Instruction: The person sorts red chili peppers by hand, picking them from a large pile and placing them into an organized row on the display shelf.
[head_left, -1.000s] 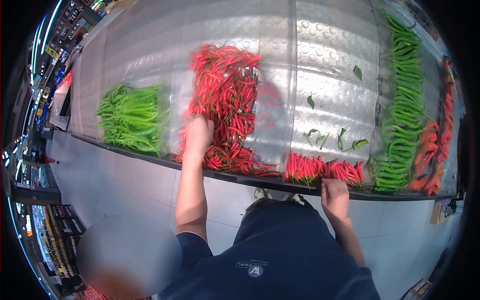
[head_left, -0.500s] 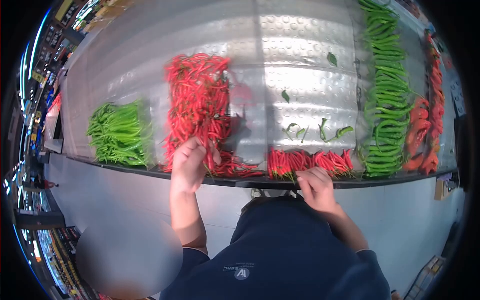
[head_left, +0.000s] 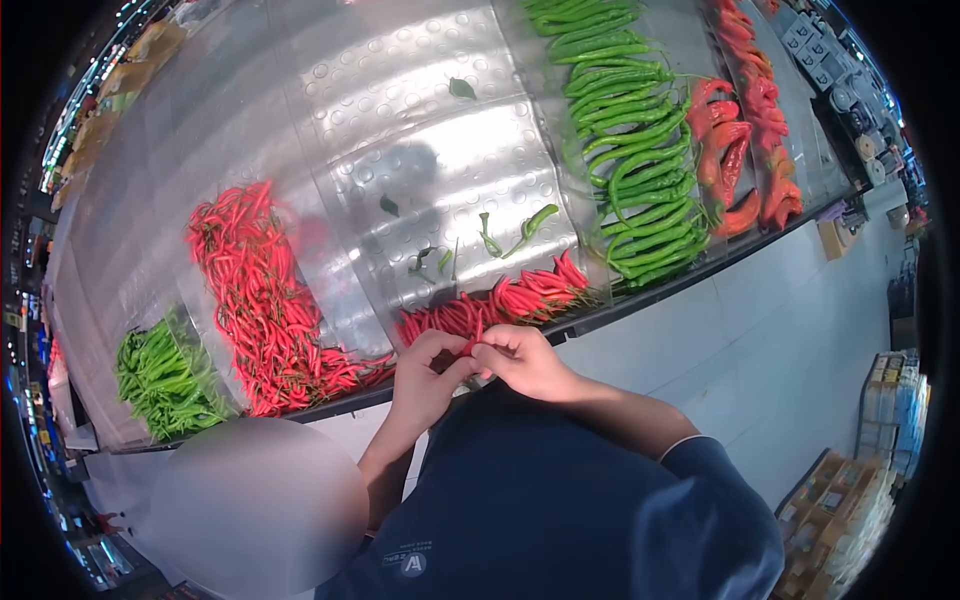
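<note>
My left hand (head_left: 428,372) and my right hand (head_left: 528,362) meet at the counter's front edge, fingers pinched together. Between their fingertips is a small red chili pepper (head_left: 471,346), mostly covered by the fingers. Just beyond my hands, a neat row of red chilies (head_left: 520,298) lies along the edge, stems toward me. To the left spreads a larger loose heap of red chilies (head_left: 262,310), some trailing toward my left hand.
Light green peppers (head_left: 165,375) are piled at the far left. Long green peppers (head_left: 640,170) form a column on the right, beside large red peppers (head_left: 720,140). Loose leaves and green bits (head_left: 530,230) lie on the dimpled metal surface (head_left: 400,90). A blurred round patch covers the lower left.
My left hand has left the red heap and come right to meet my right hand, a red chili now between them. The view has turned and shifted rightward.
</note>
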